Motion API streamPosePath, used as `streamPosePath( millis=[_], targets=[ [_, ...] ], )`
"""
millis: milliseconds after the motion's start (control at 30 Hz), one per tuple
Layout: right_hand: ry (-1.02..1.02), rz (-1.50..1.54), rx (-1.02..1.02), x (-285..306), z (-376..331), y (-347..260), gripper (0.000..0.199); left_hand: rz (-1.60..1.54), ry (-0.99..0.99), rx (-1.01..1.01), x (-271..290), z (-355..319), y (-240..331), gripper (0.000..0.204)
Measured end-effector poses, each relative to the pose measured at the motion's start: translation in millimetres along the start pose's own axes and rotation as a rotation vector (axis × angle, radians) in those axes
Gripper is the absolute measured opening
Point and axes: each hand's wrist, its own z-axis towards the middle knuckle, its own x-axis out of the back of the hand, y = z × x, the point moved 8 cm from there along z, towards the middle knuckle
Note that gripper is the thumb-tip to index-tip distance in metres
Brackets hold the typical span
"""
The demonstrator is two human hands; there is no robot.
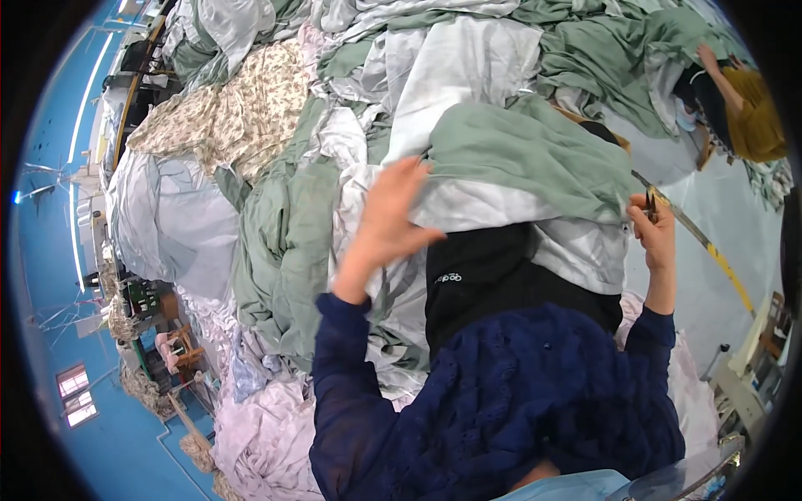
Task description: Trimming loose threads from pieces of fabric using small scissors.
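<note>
Resting flat with fingers spread apart, the left hand (391, 219) lies on the white sheet (468, 204) draped over the person's lap. A green sheet (535, 159) covers the far part of that white sheet, its edge just beyond the left fingertips. At the right end of the white sheet, the right hand (656, 234) is raised with its fingers closed around small scissors (650, 203) close to the cloth's edge. A black cloth (493, 271) lies just under the white sheet's near edge, toward the body. Left of the white sheet sits a heap with a flowered fabric (238, 104). Beyond it to the right, another person (743, 108) in yellow bends over more green cloth.
</note>
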Motion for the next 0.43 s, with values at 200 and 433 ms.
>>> streamPosePath(
  millis=[200, 433],
  targets=[
    [0.187, 0.015, 0.053, 19.2, -14.1, 27.1, 0.049, 0.428, -0.109, -0.171, -175.8, 52.0, 86.6, 0.061],
    [0.369, 0.088, 0.078, 35.2, -42.1, 73.4, 0.050, 0.631, 0.231, 0.088, -234.3, 167.5, 28.2, 0.084]
  ],
)
